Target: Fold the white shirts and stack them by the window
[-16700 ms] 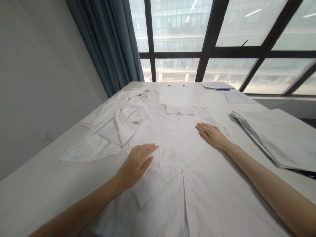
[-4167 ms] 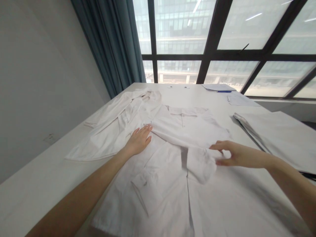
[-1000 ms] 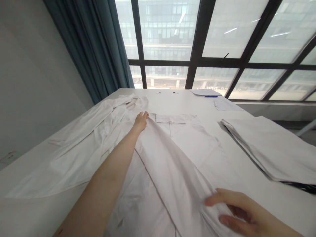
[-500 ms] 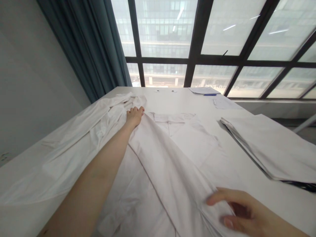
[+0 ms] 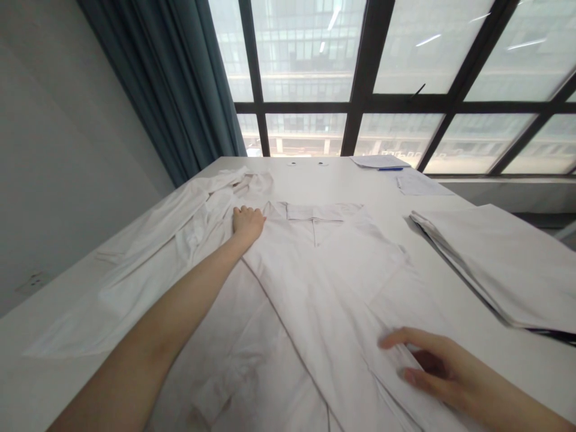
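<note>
A white shirt point(image 5: 315, 282) lies spread over the table in front of me, a sleeve slanting across it toward the lower right. At the far left shoulder of the shirt, my left hand point(image 5: 249, 222) is closed with curled fingers on the cloth edge. My right hand point(image 5: 434, 366) hovers at or touches the lower sleeve near its slit, thumb and forefinger apart. Whether its fingertips press on the cloth is hard to tell. A second crumpled white garment point(image 5: 157, 246) lies left of my left forearm.
On the right of the white table point(image 5: 382, 192) is a folded stack of white cloth point(image 5: 499, 264) with a dark layer beneath. Papers point(image 5: 380, 161) and a blue pen point(image 5: 390, 169) lie at the far end. A blue curtain point(image 5: 166, 90) and windows stand beyond.
My left hand has lowered the lifted shoulder edge, and the sleeve fold now lies flatter over the shirt. My right hand stays by the lower sleeve. The view has shifted slightly.
</note>
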Motion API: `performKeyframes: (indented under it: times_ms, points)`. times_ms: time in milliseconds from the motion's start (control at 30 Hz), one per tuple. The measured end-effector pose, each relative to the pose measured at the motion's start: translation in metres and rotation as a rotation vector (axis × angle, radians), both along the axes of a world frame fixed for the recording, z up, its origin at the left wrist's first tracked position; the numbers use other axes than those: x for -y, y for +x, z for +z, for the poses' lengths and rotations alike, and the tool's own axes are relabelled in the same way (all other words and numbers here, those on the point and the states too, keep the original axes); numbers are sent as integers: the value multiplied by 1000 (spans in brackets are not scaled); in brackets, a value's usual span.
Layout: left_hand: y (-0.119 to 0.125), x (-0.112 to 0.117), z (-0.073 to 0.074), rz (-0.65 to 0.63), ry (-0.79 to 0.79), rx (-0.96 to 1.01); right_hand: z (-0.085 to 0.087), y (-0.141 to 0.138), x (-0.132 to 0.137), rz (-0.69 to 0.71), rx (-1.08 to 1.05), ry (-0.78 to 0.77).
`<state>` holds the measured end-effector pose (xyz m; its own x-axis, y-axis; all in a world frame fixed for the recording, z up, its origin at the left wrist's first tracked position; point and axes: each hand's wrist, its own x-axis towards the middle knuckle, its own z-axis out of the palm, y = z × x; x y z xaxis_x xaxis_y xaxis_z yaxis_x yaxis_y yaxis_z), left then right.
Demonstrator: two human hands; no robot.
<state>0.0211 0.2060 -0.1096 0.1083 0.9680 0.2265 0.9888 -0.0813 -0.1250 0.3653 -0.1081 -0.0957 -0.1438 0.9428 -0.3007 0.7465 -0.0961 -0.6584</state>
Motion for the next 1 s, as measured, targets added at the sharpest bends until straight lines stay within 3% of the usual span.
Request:
performKeyframes:
  times_ms: [267, 433, 567, 733, 900, 1000]
  points:
    - [-11, 1, 5, 2, 26, -30, 2, -4, -3, 133, -167, -49]
    - [18, 15, 13, -30, 73, -9, 3, -5, -2, 152, -142, 5]
    - [44, 34, 2, -153, -18, 6, -3, -7, -3, 151, -118, 49]
    - [37, 41, -17, -187, -101, 24, -6, -1, -1, 114, -96, 58]
    - [25, 35, -21, -192, -191, 51, 12, 19, 5, 172, -13, -138]
    - [26, 35, -21, -192, -197, 56, 21, 24, 0, 184, 3, -28]
